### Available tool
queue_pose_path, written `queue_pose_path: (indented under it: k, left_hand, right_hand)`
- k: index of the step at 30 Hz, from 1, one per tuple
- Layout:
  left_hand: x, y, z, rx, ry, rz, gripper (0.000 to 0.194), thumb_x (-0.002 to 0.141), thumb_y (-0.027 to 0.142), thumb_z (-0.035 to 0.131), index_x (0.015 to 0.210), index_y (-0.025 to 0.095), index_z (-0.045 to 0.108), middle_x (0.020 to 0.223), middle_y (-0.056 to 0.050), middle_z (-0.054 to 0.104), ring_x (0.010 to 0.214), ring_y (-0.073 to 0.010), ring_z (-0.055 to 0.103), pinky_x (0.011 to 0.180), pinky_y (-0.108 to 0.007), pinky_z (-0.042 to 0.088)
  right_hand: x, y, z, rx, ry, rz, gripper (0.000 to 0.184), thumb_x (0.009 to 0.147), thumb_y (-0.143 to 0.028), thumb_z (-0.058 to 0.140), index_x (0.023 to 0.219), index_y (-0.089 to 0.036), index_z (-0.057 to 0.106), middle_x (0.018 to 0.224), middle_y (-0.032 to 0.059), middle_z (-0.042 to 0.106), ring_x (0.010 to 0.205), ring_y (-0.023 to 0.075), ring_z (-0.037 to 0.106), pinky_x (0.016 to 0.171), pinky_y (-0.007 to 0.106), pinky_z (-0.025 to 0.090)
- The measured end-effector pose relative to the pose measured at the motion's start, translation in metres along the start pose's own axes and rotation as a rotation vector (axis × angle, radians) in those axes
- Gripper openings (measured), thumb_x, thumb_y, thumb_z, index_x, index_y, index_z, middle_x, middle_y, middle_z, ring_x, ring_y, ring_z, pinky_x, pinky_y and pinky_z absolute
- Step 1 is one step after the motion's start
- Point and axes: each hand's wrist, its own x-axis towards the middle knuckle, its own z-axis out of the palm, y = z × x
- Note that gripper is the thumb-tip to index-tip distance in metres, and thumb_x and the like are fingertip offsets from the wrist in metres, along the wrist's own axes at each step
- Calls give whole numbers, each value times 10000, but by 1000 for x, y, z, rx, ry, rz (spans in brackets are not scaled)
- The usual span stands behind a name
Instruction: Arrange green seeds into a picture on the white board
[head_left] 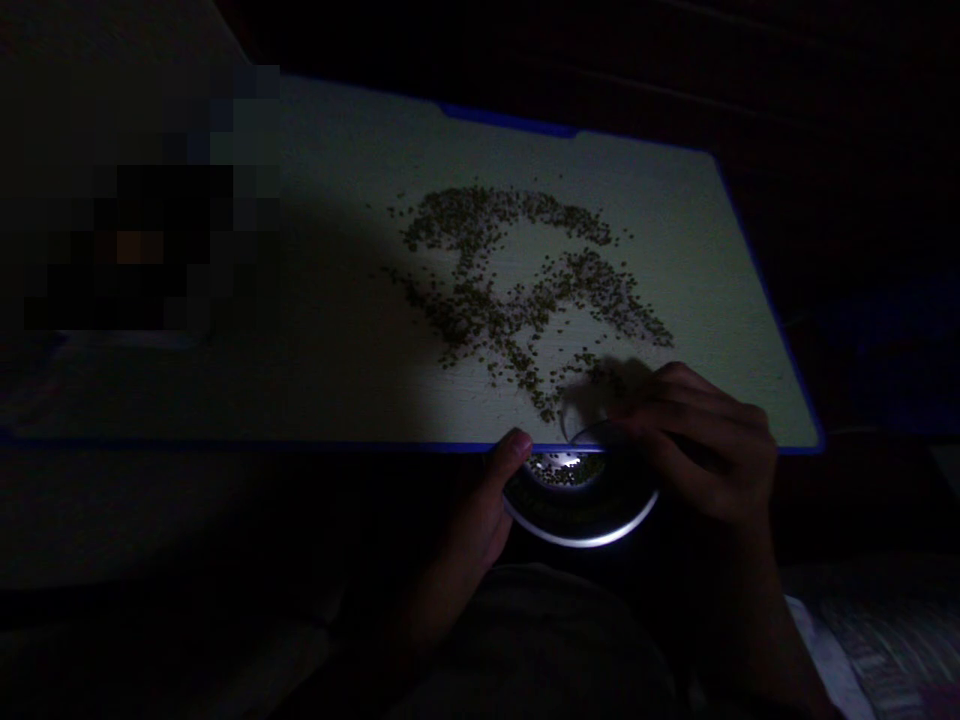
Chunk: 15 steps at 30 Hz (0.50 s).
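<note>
Many small dark greenish seeds [465, 305] lie in loose, curving bands on a pale board with a blue edge [712, 250]. Below its near edge is a round bowl with a bright rim [589, 540], and more of the seeds show inside it. My left hand [499, 500] is closed on the bowl's left side, its thumb up at the board's edge. At the near edge above the bowl, my right hand [697, 430] pinches a thin, curved piece [596, 428] against the board. Its kind is unclear in the dim light.
Blurred squares hide a patch at the far left of the board. A blue strip [510, 120] sits on the far edge. Light striped cloth [885, 650] lies at the lower right, and the surroundings are very dark.
</note>
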Motion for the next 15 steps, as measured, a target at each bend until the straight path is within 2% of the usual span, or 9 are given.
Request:
queue_pose_path:
  k: [4,9,15]
  left_hand:
    - [0,-1,-1,30,33,-16,385,851,400,862,1164,212,740,1183,-89,830,1394,-359,635,1228,-530,425]
    - [-2,1,1,3,31,33,575,841,346,879,1372,248,684,1273,-77,812,1438,-331,602,1250,-502,409]
    - [-3,2,4,-20,25,33,640,848,323,871,1444,262,643,1273,-76,812,1444,-340,598,1251,-517,418]
  right_hand:
    - [-2,1,0,24,4,2,290,866,-41,707,1071,-218,808,866,51,810,764,219,697,719,419,520]
    - [-1,1,1,-12,11,7,326,878,-49,717,1121,-250,802,911,44,829,784,222,705,727,421,526]
    - [-1,0,4,-107,37,53,345,902,-65,719,1160,-282,795,1013,32,845,849,227,731,779,428,552]
